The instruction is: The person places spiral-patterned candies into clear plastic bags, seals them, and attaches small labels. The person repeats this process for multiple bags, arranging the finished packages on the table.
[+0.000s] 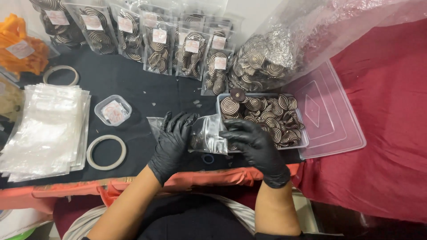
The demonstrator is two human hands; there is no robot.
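Pouch (208, 133) between gloved hands over black cloth (133, 84), probably a table.

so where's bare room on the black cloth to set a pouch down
Free: between the small label tub and the left hand. Crowded: the filled cookie pouches along the back, the empty pouch stack at left, the cookie tub by the right hand.

Single view, head-worn camera, looking steeply down and forward over the person's own forearms at the tabletop (133, 84). Close range: the tabletop's near edge runs across the lower frame, its far edge with standing pouches at the top. No second view for overlap.
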